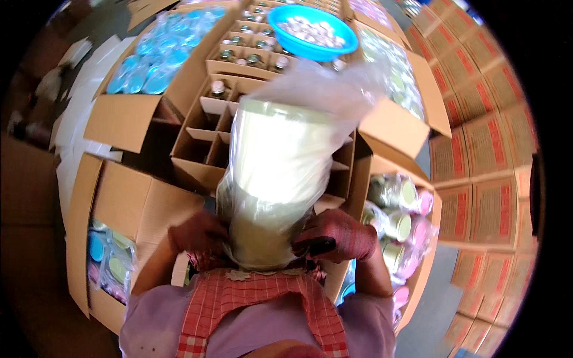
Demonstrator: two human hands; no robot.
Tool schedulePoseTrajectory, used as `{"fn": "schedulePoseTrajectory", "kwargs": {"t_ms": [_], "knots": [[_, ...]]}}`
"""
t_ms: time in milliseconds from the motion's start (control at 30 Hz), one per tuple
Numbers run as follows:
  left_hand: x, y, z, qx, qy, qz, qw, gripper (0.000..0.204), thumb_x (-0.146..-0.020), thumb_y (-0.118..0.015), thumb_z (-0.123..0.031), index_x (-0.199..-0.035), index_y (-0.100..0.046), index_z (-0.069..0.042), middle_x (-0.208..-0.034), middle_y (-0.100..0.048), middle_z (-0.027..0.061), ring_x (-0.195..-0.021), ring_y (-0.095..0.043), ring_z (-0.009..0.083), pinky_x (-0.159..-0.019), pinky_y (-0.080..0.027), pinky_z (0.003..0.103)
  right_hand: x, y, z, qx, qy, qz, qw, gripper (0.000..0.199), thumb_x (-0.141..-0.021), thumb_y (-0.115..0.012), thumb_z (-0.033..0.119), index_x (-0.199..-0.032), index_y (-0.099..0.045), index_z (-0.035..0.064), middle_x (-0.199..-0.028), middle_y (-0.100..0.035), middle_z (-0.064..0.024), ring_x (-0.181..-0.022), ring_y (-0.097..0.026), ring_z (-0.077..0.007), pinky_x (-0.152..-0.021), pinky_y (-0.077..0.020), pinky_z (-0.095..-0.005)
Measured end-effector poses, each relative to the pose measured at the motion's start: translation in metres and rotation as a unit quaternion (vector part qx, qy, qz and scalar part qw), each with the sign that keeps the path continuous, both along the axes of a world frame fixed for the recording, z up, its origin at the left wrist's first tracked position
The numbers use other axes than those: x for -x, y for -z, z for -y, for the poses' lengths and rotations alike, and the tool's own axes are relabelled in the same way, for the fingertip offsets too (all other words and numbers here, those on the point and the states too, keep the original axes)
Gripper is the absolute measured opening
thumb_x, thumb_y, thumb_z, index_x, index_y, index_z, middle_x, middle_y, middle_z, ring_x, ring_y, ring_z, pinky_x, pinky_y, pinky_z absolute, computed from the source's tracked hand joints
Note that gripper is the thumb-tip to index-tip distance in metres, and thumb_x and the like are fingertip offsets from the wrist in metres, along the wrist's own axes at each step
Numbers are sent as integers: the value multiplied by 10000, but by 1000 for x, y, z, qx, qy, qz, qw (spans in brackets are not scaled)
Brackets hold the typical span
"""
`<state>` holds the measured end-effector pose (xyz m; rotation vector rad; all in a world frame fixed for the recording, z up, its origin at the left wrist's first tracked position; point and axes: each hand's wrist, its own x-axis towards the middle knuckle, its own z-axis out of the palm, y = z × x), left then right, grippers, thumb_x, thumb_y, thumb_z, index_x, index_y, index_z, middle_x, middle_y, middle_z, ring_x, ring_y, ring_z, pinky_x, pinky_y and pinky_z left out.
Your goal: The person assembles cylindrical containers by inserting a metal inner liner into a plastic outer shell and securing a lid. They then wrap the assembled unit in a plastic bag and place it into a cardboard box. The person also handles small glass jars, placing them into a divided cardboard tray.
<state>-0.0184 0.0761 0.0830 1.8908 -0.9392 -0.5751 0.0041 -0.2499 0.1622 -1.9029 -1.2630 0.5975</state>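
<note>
A clear plastic bag [280,161] stands up in front of my chest, with something pale green and roughly cylindrical inside; its kind I cannot make out. Its loose, crumpled end [352,89] reaches away toward the upper right. At the bag's lower left side is my left hand [200,231], in a dark reddish glove, fingers curled in against it and somewhat blurred. My right hand [339,236], in a red knitted glove, grips the lower right side. Behind the bag, partly hidden by it, lies a divided carton [200,170] with a glass bottle [218,89] in one compartment.
A blue basin [277,37] of small whitish caps rests on the bottle cartons ahead. Boxes of bagged blue lids [161,59] and pale green lids [394,68] flank them. Bagged jars [397,224] fill a right-hand box. Another open carton [128,203] stands left; stacked cartons [477,149] line the right.
</note>
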Motion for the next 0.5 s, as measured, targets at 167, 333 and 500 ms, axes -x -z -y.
{"fn": "schedulePoseTrajectory", "kwargs": {"t_ms": [167,333,500], "knots": [[72,2,37,-153,-50,-136,978,292,-683,-686,-190,-930,-664,-36,-929,-646,135,-848,-620,271,-767,-487,330,12,-32,-102,-3,-57,283,957,301,-725,-593,219,-999,-569,97,-1057,-592,-115,-1062,-529,-323,-883,-430,-442],[84,15,30,-101,-8,-128,987,237,-683,-679,-159,-875,-673,-22,-866,-647,139,-828,-623,264,-743,-489,342,-3,71,-152,251,-60,430,865,141,-608,-621,217,-700,-693,137,-766,-663,-69,-809,-612,-263,-769,-442,-415],[104,33,25,22,-98,12,995,233,-649,-701,-148,-830,-651,-9,-880,-611,137,-777,-607,292,-688,-482,350,-4,26,-95,261,29,532,805,70,-624,-585,178,-599,-626,127,-616,-612,-53,-614,-601,-220,-516,-429,-350]]}}
